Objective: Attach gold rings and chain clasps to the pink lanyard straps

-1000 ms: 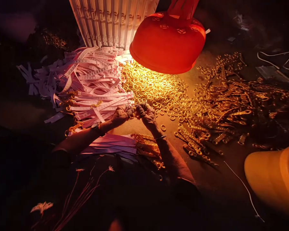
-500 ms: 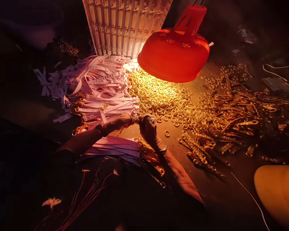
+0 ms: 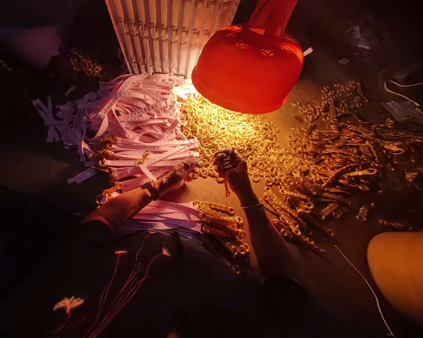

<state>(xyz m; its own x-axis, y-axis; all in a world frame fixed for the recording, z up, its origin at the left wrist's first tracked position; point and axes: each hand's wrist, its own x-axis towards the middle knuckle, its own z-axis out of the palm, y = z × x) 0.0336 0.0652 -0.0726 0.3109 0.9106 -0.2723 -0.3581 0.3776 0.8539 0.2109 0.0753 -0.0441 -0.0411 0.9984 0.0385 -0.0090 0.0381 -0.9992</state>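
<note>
Gold chain (image 3: pixel 227 188), a short length, hangs from beneath the curled fingers of the right hand (image 3: pixel 232 169), which appears clenched on its upper end. Its long axis runs roughly up and down the view, the free end toward the person's body. The right hand is the nearer one. The left hand (image 3: pixel 178 174) is to the chain's left, with a gap between the two hands; its fingers are drawn together, but I cannot tell whether the gold bit at their tips is gripped or lies behind them.

Just beyond the hands spreads a pile of gold rings (image 3: pixel 229 126), brightest under a red lampshade (image 3: pixel 248 70). Pink straps (image 3: pixel 141 110) lie heaped beyond and to the left of the left hand. Nearer the body, below the chain, a strap bundle (image 3: pixel 169 216) points its gold chain ends (image 3: pixel 220 221) rightward. Farther right is a darker chain heap (image 3: pixel 341 162).
</note>
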